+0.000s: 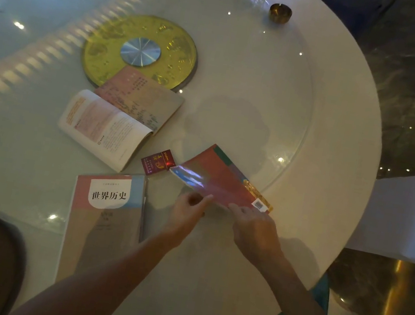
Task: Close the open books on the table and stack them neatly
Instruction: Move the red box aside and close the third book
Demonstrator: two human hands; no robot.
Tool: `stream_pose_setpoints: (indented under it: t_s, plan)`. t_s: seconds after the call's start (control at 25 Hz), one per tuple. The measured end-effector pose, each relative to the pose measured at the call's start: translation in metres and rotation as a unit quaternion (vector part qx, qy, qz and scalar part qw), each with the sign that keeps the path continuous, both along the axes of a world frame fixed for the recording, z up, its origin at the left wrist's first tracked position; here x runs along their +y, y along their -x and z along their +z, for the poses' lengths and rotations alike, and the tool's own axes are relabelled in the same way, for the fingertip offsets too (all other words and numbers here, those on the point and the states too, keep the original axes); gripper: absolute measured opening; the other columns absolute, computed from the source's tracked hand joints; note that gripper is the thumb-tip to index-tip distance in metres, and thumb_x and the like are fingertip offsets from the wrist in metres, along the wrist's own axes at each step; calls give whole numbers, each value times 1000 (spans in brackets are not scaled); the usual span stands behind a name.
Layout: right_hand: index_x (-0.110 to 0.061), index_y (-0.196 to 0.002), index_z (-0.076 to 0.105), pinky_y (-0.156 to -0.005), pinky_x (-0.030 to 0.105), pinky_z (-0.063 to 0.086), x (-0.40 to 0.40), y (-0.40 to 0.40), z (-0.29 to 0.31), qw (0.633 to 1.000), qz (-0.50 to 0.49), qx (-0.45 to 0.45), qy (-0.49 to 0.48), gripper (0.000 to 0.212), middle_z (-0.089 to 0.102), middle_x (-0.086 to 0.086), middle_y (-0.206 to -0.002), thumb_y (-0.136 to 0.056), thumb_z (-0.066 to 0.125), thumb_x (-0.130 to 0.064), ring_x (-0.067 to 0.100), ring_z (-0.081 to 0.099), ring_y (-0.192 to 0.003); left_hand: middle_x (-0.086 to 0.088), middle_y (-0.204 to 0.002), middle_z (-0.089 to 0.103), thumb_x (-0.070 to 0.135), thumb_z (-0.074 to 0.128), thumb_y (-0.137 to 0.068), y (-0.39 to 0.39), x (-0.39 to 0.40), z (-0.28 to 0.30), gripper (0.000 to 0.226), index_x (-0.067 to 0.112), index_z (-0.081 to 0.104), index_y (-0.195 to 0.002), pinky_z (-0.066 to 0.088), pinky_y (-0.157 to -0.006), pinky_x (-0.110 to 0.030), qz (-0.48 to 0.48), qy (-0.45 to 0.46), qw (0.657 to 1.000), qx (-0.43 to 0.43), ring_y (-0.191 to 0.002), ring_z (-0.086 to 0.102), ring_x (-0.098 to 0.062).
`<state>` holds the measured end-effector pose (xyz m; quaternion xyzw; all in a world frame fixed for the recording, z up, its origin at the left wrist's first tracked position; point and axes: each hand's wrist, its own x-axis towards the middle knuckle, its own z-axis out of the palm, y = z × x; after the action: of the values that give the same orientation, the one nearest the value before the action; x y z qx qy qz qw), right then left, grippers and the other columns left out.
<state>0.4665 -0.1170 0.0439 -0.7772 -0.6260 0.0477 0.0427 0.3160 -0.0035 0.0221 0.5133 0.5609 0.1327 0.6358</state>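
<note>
Books lie across the round white table (325,149): I see 3. My left hand (187,213) and right hand (254,231) both have their fingers clamped on the near edge of the red book (220,180), closed and tilted up. A closed history book (104,219) lies left of it; an open book (122,118) sits farther back, beside a small red pack (158,162).

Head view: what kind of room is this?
Probably a restaurant or banquet room: a round white table topped by a glass lazy Susan on a gold hub, with a brass ashtray near the far edge.
</note>
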Motion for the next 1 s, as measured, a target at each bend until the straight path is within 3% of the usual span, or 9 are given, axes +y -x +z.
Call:
stream_pose_setpoints:
  t_s: [0.12,0.2,0.36,0.4,0.56,0.64,0.8,0.92,1.0]
  plan:
    - [-26,-114,72,-66,37,58,21,-17,45,996,57,72,-5,37,78,2,-91,-80,62,-15,28,73,-80,0,-111,58,71,76,-66,20,20,22,74,20,61,-117,44,-87,-26,-52,-334,935,110,-99,53,-12]
    - [-29,-111,72,-66,31,55,35,-23,73,992,69,107,-18,33,79,-1,-96,-80,64,-21,26,73,-84,-4,-141,53,72,75,-63,29,41,37,90,24,56,-137,34,-112,-44,-189,-446,864,135,-132,46,-22]
    - [-37,-112,65,-60,31,52,72,-20,124,981,60,182,-39,38,77,-1,-84,-75,54,-35,22,69,-69,-2,-151,51,62,65,-78,47,83,75,52,22,67,-112,10,-117,-70,-294,-541,773,155,-151,27,-38]
    - [-38,-114,62,-58,31,53,80,-16,132,973,42,218,-65,38,74,-1,-81,-77,56,-33,19,67,-64,-4,-147,56,62,58,-81,53,91,81,52,20,66,-110,17,-117,-67,-302,-531,779,140,-147,36,-39]
    - [-34,-122,56,-67,20,52,104,0,141,913,-82,370,-155,41,69,-8,-98,-87,75,-27,7,67,-88,-8,-121,70,54,56,-92,83,100,96,35,30,60,-118,55,-92,-38,-260,-275,926,8,-112,67,-30]
    - [-27,-124,58,-71,19,52,114,15,134,903,-100,385,-164,39,69,-9,-101,-89,76,-25,9,67,-94,2,-108,73,45,52,-100,104,100,96,15,37,61,-108,61,-81,-46,-256,-298,919,-16,-96,72,-18]
    - [-22,-137,55,-88,19,47,123,49,129,922,-97,352,-130,52,67,4,-128,-90,76,-26,21,62,-120,3,-113,72,39,49,-103,146,113,106,25,27,63,-120,60,-86,-48,-241,-301,921,-53,-101,71,-14]
    - [-18,-147,49,-117,50,33,133,75,140,982,42,138,-120,70,53,10,-152,-84,74,-37,27,42,-144,2,-119,72,38,51,-103,169,128,126,24,30,63,-122,59,-86,-40,-294,-325,898,-33,-105,69,-15]
    - [-20,-138,59,-118,53,27,148,102,154,987,155,1,-47,61,61,6,-144,-83,68,-43,27,46,-143,2,-117,72,43,49,-102,178,140,146,21,41,59,-121,54,-77,-24,-363,-402,840,39,-99,68,-17]
